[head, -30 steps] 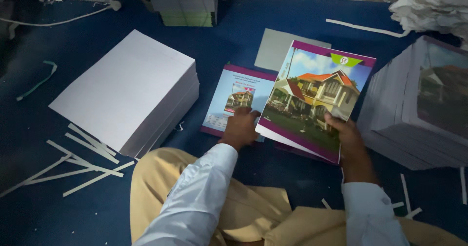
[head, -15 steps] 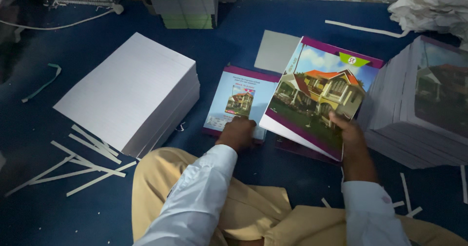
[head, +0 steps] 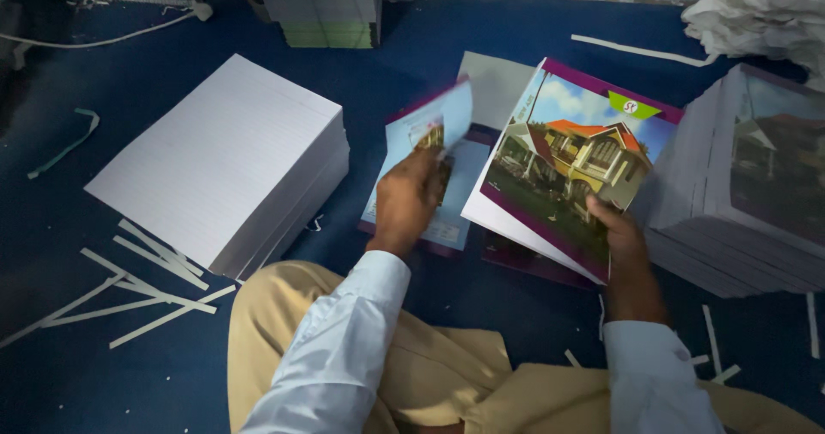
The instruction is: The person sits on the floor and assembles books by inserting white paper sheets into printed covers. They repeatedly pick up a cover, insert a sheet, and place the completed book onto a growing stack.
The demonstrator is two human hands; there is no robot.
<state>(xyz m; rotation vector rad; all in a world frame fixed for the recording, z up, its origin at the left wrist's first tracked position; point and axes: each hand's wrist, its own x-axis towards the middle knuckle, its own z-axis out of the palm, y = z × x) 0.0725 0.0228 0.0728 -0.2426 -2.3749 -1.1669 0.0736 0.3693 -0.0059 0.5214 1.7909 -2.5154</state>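
Observation:
My right hand (head: 620, 234) grips the lower edge of a notebook (head: 571, 159) whose cover shows a house under a blue sky, framed in purple; it is tilted up off the floor. My left hand (head: 411, 200) lifts one light-blue cover sheet (head: 447, 118) by its edge, curling it upward from a flat pile of printed covers (head: 438, 219) lying on the blue floor just left of the notebook. Both sleeves are pale blue, and my knees in tan trousers fill the bottom of the view.
A thick stack of white lined paper (head: 225, 155) lies at the left. A tall pile of finished notebooks (head: 752, 176) stands at the right. A grey card (head: 494, 77) lies behind the covers. White paper strips (head: 146, 279) litter the floor. Green-edged stacks (head: 322, 4) stand at the back.
My left hand has gone from resting on the flat cover pile to lifting one cover sheet up. The notebook in my right hand has tilted a little further right.

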